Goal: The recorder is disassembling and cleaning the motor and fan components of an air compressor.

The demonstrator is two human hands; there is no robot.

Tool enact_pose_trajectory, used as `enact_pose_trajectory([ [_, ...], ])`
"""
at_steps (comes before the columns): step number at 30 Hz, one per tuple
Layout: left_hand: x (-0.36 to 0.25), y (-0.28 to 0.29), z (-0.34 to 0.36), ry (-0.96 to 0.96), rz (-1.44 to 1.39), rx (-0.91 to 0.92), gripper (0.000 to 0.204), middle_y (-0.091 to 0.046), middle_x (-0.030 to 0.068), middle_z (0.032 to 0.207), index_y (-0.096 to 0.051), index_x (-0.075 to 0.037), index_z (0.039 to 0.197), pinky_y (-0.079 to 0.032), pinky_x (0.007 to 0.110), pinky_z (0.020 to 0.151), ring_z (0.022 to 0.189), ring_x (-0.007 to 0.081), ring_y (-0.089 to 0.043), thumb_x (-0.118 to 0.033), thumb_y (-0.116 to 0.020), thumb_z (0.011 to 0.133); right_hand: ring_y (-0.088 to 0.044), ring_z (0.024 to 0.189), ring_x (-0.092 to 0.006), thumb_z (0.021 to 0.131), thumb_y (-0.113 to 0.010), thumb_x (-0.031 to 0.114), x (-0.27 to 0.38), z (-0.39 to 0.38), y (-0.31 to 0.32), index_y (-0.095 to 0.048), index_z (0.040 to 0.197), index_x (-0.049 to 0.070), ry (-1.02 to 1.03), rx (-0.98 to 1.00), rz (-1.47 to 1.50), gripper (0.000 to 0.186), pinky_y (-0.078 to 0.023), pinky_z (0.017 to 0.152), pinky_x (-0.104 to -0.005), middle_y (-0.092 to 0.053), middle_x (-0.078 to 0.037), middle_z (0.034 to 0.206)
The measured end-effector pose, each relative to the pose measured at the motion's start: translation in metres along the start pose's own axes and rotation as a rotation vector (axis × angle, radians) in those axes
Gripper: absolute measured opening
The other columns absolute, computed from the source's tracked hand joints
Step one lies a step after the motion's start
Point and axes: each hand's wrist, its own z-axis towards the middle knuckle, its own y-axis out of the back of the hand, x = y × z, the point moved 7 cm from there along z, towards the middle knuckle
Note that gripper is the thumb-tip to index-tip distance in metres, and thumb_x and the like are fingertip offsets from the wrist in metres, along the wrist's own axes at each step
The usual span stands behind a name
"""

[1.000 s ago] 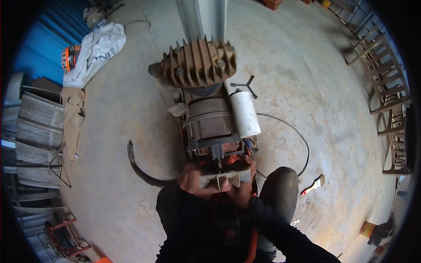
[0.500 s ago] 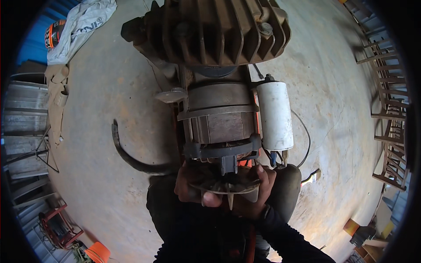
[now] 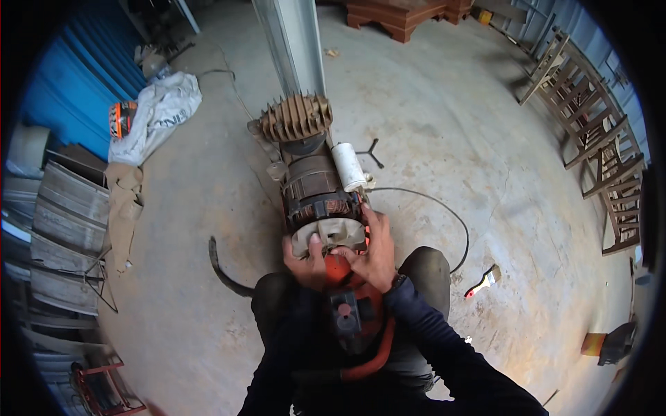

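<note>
Between my knees stands an air compressor with an electric motor [image 3: 307, 182] and a brown finned cylinder head [image 3: 298, 118]. A pale, dusty fan wheel [image 3: 343, 227] is at the motor's near end, below the copper windings. My left hand [image 3: 305, 263] grips its left rim, thumb up against the blades. My right hand [image 3: 376, 255] closes round the right side, with the thumb near the middle. Whether the fan is seated on the shaft is hidden. A white cylindrical capacitor [image 3: 348, 167] is on the motor's right. Nearer me are a red tank [image 3: 338, 269] and a dark switch box [image 3: 345, 313].
A paintbrush [image 3: 482, 283] and a black cable [image 3: 454, 215] lie on the floor at right. On the left is a curved black hose [image 3: 223, 272]. A dark three-armed tool [image 3: 374, 152] lies beyond the capacitor. Wooden chair frames [image 3: 583, 111] line the right wall.
The view has pulled back and lifted, so the compressor looks smaller and more floor shows. The fan, seen nearly edge-on before, now shows its bladed face, with both hands still on it.
</note>
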Motion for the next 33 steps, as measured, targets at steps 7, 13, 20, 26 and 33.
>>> enact_pose_trajectory([
  [7, -0.065, 0.011, 0.016, -0.27, 0.492, 0.27, 0.043, -0.068, 0.019, 0.094, -0.06, 0.003, 0.108, -0.053, 0.041, 0.078, 0.084, 0.034, -0.067, -0.019, -0.083, 0.078, -0.057, 0.111, -0.0331, 0.077, -0.084, 0.013, -0.027, -0.027, -0.022, -0.039, 0.134, -0.005, -0.038, -0.227, 0.147, 0.075, -0.051, 0.09, -0.0415, -0.053, -0.021, 0.121],
  [13, -0.07, 0.0, 0.025, -0.424, 0.611, 0.51, 0.051, -0.069, 0.022, 0.098, -0.059, 0.002, 0.113, -0.054, 0.044, 0.077, 0.09, 0.0399, -0.069, -0.021, -0.085, 0.076, -0.058, 0.112, -0.0265, 0.082, -0.08, 0.011, -0.046, -0.032, -0.048, -0.034, 0.139, -0.003, -0.173, -0.087, 0.596, 0.075, -0.047, 0.097, -0.0361, -0.056, -0.019, 0.123],
  [20, -0.044, -0.003, 0.028, -0.06, 0.329, 0.661, 0.038, -0.072, 0.02, 0.089, -0.067, 0.002, 0.101, -0.056, 0.038, 0.074, 0.085, 0.0342, -0.073, -0.015, -0.085, 0.073, -0.065, 0.105, -0.0308, 0.081, -0.078, 0.005, -0.04, -0.032, -0.045, -0.036, 0.134, -0.005, -0.137, -0.1, 0.533, 0.069, -0.051, 0.091, -0.0369, -0.063, -0.02, 0.115],
  [26, -0.036, -0.008, 0.032, -0.057, 0.487, 0.785, 0.029, -0.075, 0.0124, 0.091, -0.072, 0.001, 0.099, -0.056, 0.031, 0.077, 0.084, 0.018, -0.072, -0.009, -0.084, 0.075, -0.062, 0.107, -0.0352, 0.081, -0.075, 0.006, -0.035, -0.035, -0.036, -0.043, 0.13, -0.004, -0.11, -0.168, 0.411, 0.06, -0.048, 0.095, -0.0404, -0.061, -0.022, 0.114],
  [33, -0.026, -0.003, 0.035, -0.136, 0.462, 0.733, 0.028, -0.073, 0.0179, 0.085, -0.072, 0.0, 0.094, -0.056, 0.034, 0.072, 0.08, 0.0308, -0.074, -0.014, -0.085, 0.073, -0.061, 0.098, -0.0344, 0.09, -0.058, 0.02, -0.018, -0.021, -0.011, -0.055, 0.117, -0.004, 0.166, -0.405, 0.306, 0.036, -0.048, 0.088, -0.0396, -0.059, -0.021, 0.107],
])
